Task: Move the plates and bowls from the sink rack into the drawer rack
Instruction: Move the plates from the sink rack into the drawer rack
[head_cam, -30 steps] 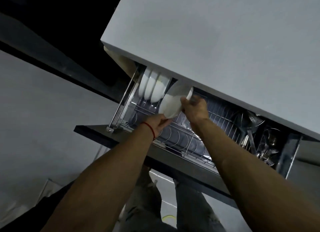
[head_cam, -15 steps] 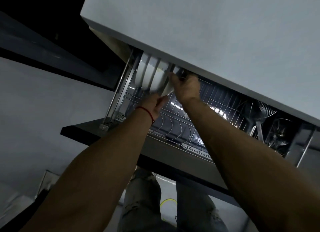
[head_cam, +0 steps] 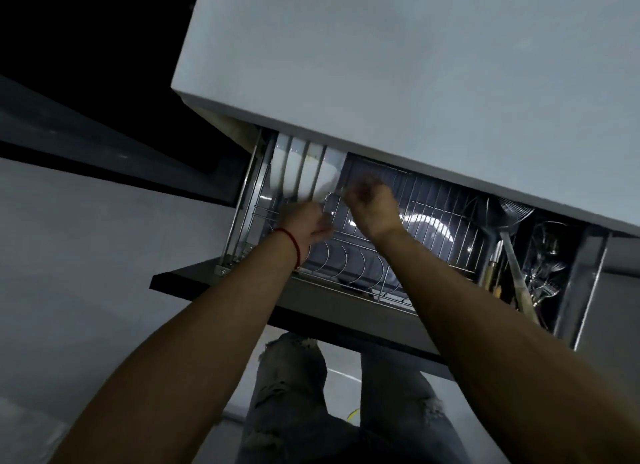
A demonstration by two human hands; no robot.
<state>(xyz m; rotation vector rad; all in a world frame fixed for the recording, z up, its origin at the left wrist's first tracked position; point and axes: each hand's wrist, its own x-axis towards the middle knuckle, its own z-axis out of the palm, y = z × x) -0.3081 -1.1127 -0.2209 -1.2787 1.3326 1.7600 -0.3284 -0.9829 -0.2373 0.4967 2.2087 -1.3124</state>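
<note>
The drawer rack is a chrome wire rack in a pulled-out drawer under the counter. Several white plates and bowls stand on edge at its far left end. My left hand, with a red string at the wrist, hangs just below the rightmost bowl with loosely curled fingers and holds nothing. My right hand is motion-blurred just right of that bowl, also holding nothing. The sink rack is out of view.
The grey countertop overhangs the back of the drawer. Ladles, a skimmer and other utensils fill the compartment at the right end. The dark drawer front juts toward my legs. Wire slots right of the bowls stand unfilled.
Both hands carried a white bowl up and left into the rack beside the other dishes, then let go. They are now drawn back slightly from it.
</note>
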